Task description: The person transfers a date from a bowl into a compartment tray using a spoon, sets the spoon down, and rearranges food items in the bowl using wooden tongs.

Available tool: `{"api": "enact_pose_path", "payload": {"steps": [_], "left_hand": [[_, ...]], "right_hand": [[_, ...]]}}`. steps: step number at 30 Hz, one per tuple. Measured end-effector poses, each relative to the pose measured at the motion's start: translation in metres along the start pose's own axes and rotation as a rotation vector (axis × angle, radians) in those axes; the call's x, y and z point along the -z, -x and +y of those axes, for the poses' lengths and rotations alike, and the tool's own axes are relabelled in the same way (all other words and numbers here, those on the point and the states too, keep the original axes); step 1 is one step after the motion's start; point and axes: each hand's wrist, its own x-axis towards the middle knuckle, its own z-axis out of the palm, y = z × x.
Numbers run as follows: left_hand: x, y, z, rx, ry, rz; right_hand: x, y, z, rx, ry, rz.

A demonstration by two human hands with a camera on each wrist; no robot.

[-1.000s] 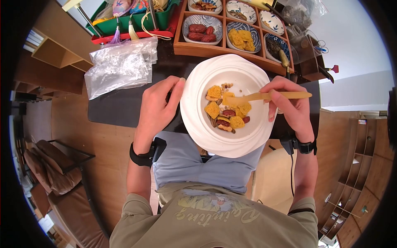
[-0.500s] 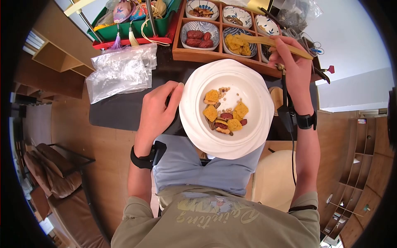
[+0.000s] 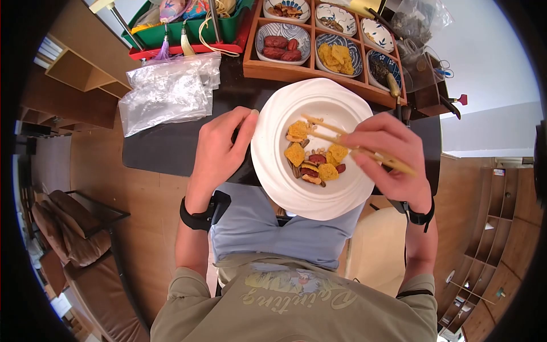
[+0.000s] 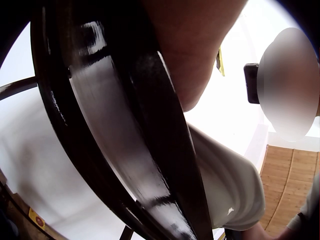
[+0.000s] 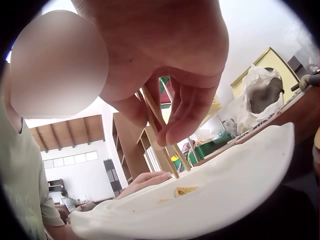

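Observation:
A wide-rimmed white bowl [image 3: 272,176] holds several yellow pieces [image 3: 294,153], red date slices [image 3: 317,158], brown seeds and pale grains. My right hand [image 3: 390,151] grips wooden tongs [image 3: 327,137] over it, with fingers and thumb along the two arms. The tong tips are spread apart with nothing between them, next to the upper left yellow piece. In the right wrist view, both tong arms point down past the rim. My left hand [image 3: 219,148] rests at the bowl's left edge, thumb tip right at the rim and fingers loosely curled.
Behind the bowl stands a divided wooden tray [image 3: 307,74] of patterned dishes holding dates [image 3: 283,48], yellow pieces [image 3: 336,58] and nuts. Clear plastic bags [image 3: 168,91] lie on the dark table [image 3: 154,151], before a green basket [image 3: 196,34]. A dark holder [image 3: 427,91] stands at right.
The tongs were in the bowl with a yellow piece at their tips, then at the tray's yellow dish. Now they are back over the bowl without that piece. The left hand has stayed beside the rim.

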Motion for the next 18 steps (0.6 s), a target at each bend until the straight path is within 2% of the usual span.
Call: {"api": "enact_pose_path", "payload": {"steps": [5,18], "left_hand": [[0.001,0.0,0.001,0.001,-0.001,-0.002],[0.0,0.0,0.0,-0.006,-0.001,-0.002]], "right_hand": [[-0.008,0.003,-0.001,0.018,0.005,-0.115],[-0.013,0.011,0.004,0.071,0.118,-0.052]]}}
